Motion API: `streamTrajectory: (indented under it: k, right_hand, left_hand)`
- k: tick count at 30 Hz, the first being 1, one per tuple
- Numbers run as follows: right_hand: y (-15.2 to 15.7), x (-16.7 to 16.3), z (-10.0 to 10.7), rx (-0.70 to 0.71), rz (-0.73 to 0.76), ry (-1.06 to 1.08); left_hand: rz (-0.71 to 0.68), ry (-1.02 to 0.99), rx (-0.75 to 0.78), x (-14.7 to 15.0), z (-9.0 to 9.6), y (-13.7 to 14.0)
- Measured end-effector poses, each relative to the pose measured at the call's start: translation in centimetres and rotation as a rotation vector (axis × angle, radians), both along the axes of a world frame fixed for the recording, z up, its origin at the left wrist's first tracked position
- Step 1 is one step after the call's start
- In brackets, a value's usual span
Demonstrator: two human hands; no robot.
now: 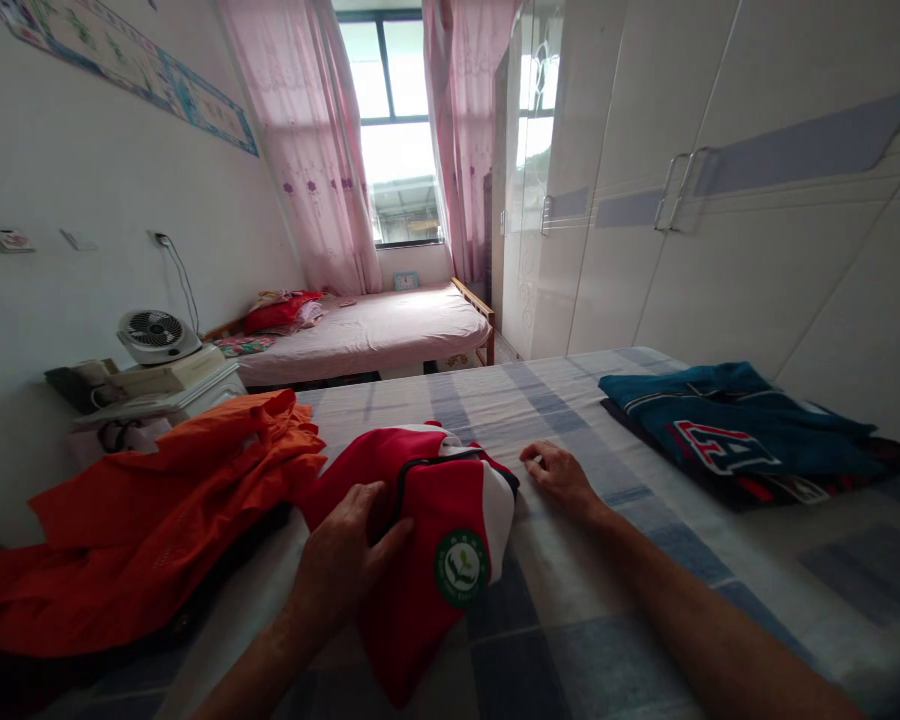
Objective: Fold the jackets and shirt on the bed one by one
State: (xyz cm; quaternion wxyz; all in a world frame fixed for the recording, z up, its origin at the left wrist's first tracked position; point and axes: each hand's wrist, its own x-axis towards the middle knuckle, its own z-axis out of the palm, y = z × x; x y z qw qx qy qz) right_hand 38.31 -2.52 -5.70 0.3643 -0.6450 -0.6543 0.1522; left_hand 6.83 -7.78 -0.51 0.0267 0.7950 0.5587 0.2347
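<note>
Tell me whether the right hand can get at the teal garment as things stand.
Probably yes: between the right hand and the teal garment I see only checked sheet, and nothing lies on top of the garment. The arm would likely have to swing outward.

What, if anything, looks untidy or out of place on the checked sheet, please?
The orange garment at the left lies rumpled and bunched, unlike the flatly folded teal garment at the right. No spill or damage shows.
</note>
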Motion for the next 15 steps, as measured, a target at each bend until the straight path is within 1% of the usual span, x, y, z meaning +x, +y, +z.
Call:
streamTrajectory:
  k: [2, 4, 6, 9, 12, 14, 15]
  right_hand:
    - [0.1, 0.2, -0.1, -0.001, 0.008, -0.026]
    - [0.1, 0.3, -0.2, 0.0, 0.015, -0.044]
    - [0.2, 0.4, -0.3, 0.002, 0.02, -0.057]
    - [0.1, 0.4, -0.3, 0.003, 0.028, -0.066]
    - [0.1, 0.4, -0.3, 0.006, 0.031, -0.067]
    - [0.1, 0.5, -0.3, 0.01, 0.034, -0.065]
    - [0.2, 0.5, -0.4, 0.011, 0.036, -0.063]
  left_hand:
    - [0.026, 0.018, -0.046, 0.4, 0.1, 0.0]
    - [0.02, 0.083, -0.124, 0.8, 0.1, -0.2]
    - [0.018, 0.135, -0.167, 1.2, 0.1, -0.5]
    - [0.052, 0.175, -0.116, 1.5, 0.3, -0.9]
    - [0.085, 0.105, -0.031, 0.8, 0.9, -0.4]
    - [0.1, 0.013, -0.003, 0.2, 2.3, 0.6]
    - [0.107, -0.022, 0.014, -0.1, 3.4, 1.1]
